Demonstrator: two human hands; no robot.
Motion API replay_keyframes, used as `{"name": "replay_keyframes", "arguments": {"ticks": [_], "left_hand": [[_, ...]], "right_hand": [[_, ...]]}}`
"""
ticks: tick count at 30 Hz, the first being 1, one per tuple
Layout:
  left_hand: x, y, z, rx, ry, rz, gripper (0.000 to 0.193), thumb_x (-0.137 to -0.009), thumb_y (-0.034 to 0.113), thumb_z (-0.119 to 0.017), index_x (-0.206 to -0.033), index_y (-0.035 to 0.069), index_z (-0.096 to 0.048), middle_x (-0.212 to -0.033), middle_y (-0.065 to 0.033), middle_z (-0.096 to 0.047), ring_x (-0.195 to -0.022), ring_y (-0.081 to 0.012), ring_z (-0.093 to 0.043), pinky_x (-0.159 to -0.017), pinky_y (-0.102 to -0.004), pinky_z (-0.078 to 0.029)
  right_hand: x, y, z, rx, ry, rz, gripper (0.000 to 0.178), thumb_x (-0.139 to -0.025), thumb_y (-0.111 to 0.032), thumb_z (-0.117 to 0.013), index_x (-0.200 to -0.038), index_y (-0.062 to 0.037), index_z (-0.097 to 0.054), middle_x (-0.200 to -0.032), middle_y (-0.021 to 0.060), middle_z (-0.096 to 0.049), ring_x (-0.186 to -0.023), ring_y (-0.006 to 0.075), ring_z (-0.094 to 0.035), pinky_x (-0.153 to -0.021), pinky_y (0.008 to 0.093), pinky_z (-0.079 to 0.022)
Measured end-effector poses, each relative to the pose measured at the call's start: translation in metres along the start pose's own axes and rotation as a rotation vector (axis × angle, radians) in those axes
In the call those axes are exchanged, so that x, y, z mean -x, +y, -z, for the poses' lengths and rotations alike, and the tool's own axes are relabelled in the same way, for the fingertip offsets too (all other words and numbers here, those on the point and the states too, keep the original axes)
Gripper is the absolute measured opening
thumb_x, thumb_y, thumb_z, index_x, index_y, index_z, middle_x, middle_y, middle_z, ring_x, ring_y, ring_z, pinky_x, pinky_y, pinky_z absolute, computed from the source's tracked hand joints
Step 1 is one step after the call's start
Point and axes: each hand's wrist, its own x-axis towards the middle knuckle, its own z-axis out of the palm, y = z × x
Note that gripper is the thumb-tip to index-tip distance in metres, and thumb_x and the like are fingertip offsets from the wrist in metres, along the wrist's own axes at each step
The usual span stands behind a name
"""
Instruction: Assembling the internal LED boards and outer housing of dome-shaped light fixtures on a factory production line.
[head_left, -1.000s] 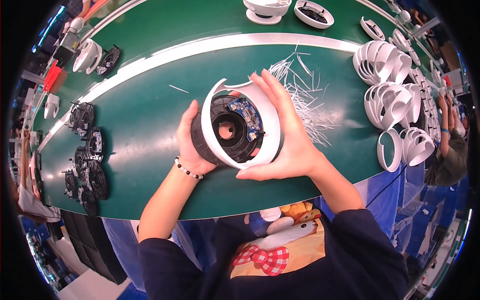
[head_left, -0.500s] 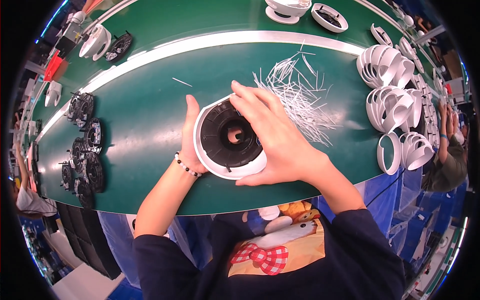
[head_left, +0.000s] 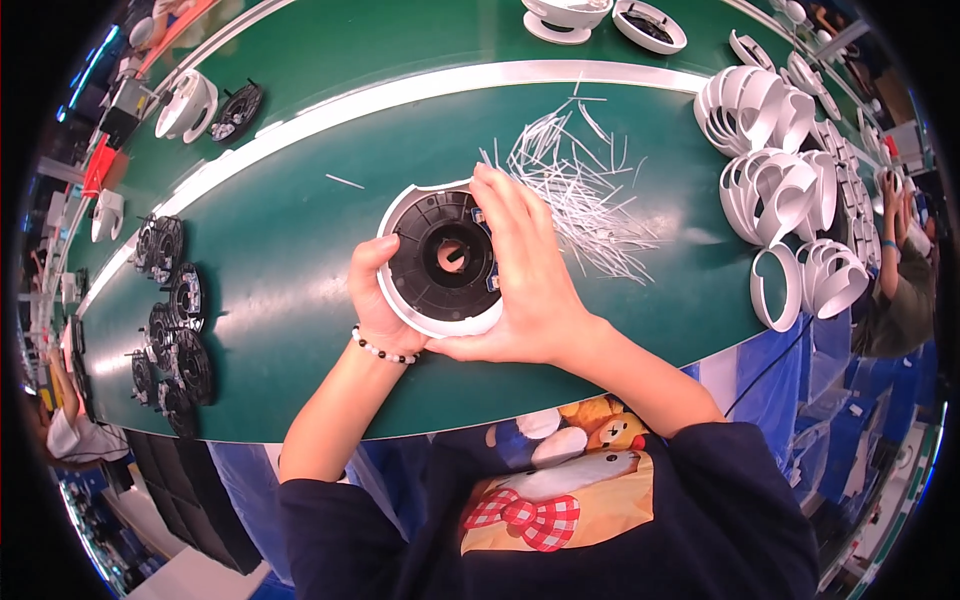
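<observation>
Between my two hands is a round white housing (head_left: 398, 222) with a black ribbed disc (head_left: 415, 275) seated inside its rim. A round hole pierces the disc's middle, and small blue-and-metal parts show along its right edge. My left hand (head_left: 378, 300) grips the housing from the left, its thumb over the rim by the black disc. My right hand (head_left: 530, 270) wraps round the right side, fingers pointing to the far edge and covering part of the rim. Just beyond, to the right, lies a loose pile of thin white strips (head_left: 580, 195).
Several black disc assemblies (head_left: 188, 355) cluster at the left. White ring-shaped shells (head_left: 775, 285) stand in groups at the right. A single white strip (head_left: 345, 181) lies farther left. Beyond the white rail (head_left: 400, 95) are more white housings (head_left: 187, 105). Co-workers appear at both edges.
The housing has turned in my hands and shifted slightly left. My left thumb has come down from sticking up to rest over the rim. My right hand has closed more around the side.
</observation>
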Motion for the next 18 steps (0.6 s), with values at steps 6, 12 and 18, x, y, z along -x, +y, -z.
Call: {"name": "replay_keyframes", "arguments": {"ticks": [6, 12, 18], "left_hand": [[-0.03, 0.01, -0.015, -0.078, 0.146, -0.081, 0.054, -0.08, 0.039, -0.038, -0.116, -0.001, -0.042, -0.11, -0.0151, -0.052, -0.098, -0.0258, -0.053, -0.087, -0.0369, -0.042], [-0.128, 0.042, -0.014, -0.306, 0.375, -0.197, 0.035, -0.088, 0.03, -0.032, -0.111, 0.005, -0.043, -0.109, -0.01, -0.052, -0.098, -0.022, -0.053, -0.08, -0.0375, -0.045], [-0.258, 0.074, 0.02, -0.248, 0.331, -0.357, 0.041, -0.09, 0.027, -0.033, -0.114, -0.005, -0.037, -0.117, -0.0194, -0.045, -0.107, -0.032, -0.045, -0.092, -0.049, -0.037]], "right_hand": [[0.002, 0.011, 0.004, 0.024, 0.061, -0.002, 0.108, -0.052, -0.04, -0.075, -0.13, 0.0011, -0.013, -0.132, 0.029, -0.015, -0.121, 0.0472, -0.015, -0.098, 0.0525, -0.016], [0.03, -0.002, 0.088, 0.208, 0.382, 0.108, 0.053, -0.061, -0.018, -0.07, -0.107, -0.0015, -0.05, -0.112, 0.0189, -0.05, -0.103, 0.0338, -0.047, -0.087, 0.0415, -0.037], [-0.004, -0.071, 0.118, -0.108, 0.134, 0.433, 0.006, -0.06, -0.011, -0.052, -0.06, -0.0058, -0.048, -0.059, 0.0045, -0.042, -0.055, 0.0182, -0.043, -0.05, 0.0293, -0.037]]}}
